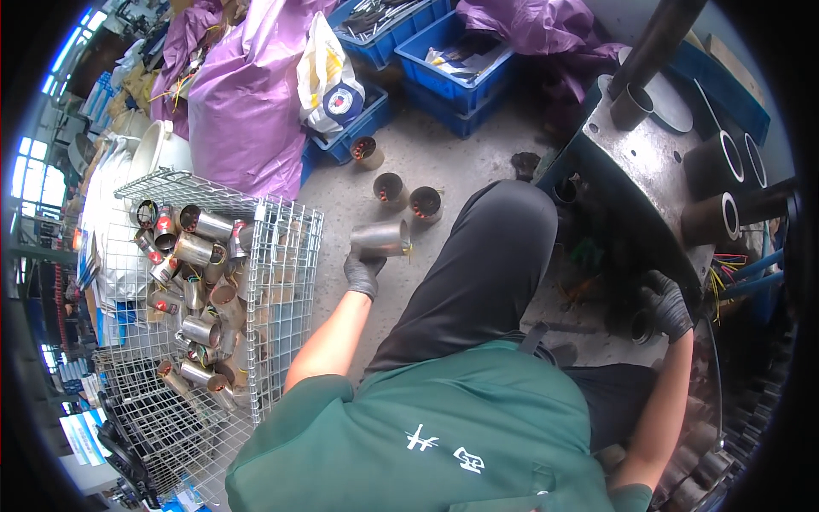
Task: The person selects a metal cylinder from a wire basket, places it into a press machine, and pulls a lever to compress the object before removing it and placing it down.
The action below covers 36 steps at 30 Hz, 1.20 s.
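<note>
My left hand [362, 273], in a dark grey glove, grips a silver motor housing [378, 239] lying sideways above the floor, thin wires showing at its right end. Just beyond it, three similar motor housings [425, 205] stand upright, reddish windings visible inside. At the right, below the machine's edge, my gloved right hand [667, 305] is curled against a dark metal cylinder [642, 326] with a round opening. Shadow hides part of that cylinder and of the fingers.
A wire basket [286, 290] full of motor housings stands at my left. Behind are purple sacks [243, 102] and blue crates [456, 72]. A metal machine table [636, 162] with thick tubes rises at the right. My bent knee [512, 222] lies between my hands.
</note>
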Motion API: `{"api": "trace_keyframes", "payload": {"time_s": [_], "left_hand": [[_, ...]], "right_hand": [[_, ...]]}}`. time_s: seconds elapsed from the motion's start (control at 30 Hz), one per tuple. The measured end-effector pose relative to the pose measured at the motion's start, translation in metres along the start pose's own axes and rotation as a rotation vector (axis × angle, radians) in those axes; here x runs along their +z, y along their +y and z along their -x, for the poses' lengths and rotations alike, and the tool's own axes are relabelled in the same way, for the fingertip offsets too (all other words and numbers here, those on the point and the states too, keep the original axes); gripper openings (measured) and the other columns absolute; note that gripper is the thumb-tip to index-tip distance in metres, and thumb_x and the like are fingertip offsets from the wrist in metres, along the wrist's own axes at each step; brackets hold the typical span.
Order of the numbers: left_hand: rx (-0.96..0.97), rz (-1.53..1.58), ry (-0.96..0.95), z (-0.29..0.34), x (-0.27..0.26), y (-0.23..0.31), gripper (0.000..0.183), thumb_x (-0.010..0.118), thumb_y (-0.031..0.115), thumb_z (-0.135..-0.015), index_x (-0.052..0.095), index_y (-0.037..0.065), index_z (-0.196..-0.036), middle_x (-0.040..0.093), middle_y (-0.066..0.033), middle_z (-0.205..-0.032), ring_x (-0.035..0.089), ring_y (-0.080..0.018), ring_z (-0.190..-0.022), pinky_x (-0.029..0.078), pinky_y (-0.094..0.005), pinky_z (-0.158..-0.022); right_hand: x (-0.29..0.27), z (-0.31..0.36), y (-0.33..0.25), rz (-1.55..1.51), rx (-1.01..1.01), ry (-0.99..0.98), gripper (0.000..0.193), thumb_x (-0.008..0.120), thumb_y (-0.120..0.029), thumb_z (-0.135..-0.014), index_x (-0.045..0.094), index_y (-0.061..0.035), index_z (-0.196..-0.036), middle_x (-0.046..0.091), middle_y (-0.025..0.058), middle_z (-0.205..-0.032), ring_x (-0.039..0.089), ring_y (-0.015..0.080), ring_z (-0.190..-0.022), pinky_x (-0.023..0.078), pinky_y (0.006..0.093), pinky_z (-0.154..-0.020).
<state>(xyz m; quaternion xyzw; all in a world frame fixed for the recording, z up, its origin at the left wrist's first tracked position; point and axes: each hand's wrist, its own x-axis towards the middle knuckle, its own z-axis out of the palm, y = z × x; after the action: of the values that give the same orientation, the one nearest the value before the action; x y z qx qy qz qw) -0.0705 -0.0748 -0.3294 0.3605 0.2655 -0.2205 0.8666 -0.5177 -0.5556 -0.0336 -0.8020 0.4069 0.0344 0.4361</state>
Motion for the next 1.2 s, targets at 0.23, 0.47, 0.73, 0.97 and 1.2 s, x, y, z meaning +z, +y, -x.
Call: {"api": "trace_keyframes", "payload": {"time_s": [0.23,0.47,0.73,0.97,1.2], "left_hand": [[0.131,-0.314,-0.291,0.028,0.075,0.014,0.059,0.058,0.048,-0.094,0.058,0.009,-0.139,0.062,-0.0159,-0.139,0.061,-0.0333,-0.123,0.054,-0.0477,-0.102],[-0.162,0.115,-0.296,0.047,0.145,0.021,0.067,0.059,0.051,-0.084,0.06,0.01,-0.137,0.07,-0.0117,-0.125,0.069,-0.0302,-0.11,0.059,-0.0396,-0.086],[-0.062,-0.117,-0.609,0.061,0.279,0.011,0.075,0.062,0.053,-0.086,0.051,0.01,-0.147,0.058,-0.0109,-0.146,0.054,-0.0276,-0.134,0.045,-0.0424,-0.11],[-0.093,-0.303,-0.992,0.129,0.444,-0.053,0.066,0.065,0.049,-0.094,0.055,0.01,-0.146,0.06,-0.0134,-0.143,0.054,-0.0328,-0.135,0.044,-0.0512,-0.115],[-0.438,-0.244,-1.337,0.235,0.564,-0.152,0.052,0.065,0.036,-0.1,0.059,0.002,-0.139,0.065,-0.0168,-0.133,0.059,-0.0331,-0.128,0.042,-0.0487,-0.116]], "right_hand": [[0.039,-0.004,-0.013,0.08,-0.032,-0.131,0.027,0.067,-0.005,-0.092,0.068,0.0027,-0.118,0.075,0.0192,-0.108,0.071,0.0317,-0.1,0.056,0.0385,-0.091],[0.041,0.001,-0.006,0.219,-0.157,-0.177,0.031,0.07,-0.011,-0.089,0.07,0.0016,-0.118,0.074,0.0225,-0.107,0.072,0.0373,-0.099,0.057,0.0412,-0.09],[0.045,0.009,-0.017,0.419,-0.205,-0.309,0.039,0.069,-0.024,-0.086,0.072,-0.0088,-0.122,0.074,0.0192,-0.118,0.068,0.0393,-0.111,0.054,0.0458,-0.098],[0.044,0.01,-0.029,0.445,-0.173,-0.153,0.053,0.063,-0.038,-0.095,0.064,-0.0068,-0.137,0.07,0.0236,-0.122,0.065,0.0426,-0.117,0.051,0.0489,-0.102],[0.029,0.0,-0.019,0.305,-0.102,-0.25,0.066,0.052,-0.066,-0.098,0.07,-0.0143,-0.135,0.072,0.0209,-0.127,0.065,0.0373,-0.122,0.049,0.0445,-0.106]]}}
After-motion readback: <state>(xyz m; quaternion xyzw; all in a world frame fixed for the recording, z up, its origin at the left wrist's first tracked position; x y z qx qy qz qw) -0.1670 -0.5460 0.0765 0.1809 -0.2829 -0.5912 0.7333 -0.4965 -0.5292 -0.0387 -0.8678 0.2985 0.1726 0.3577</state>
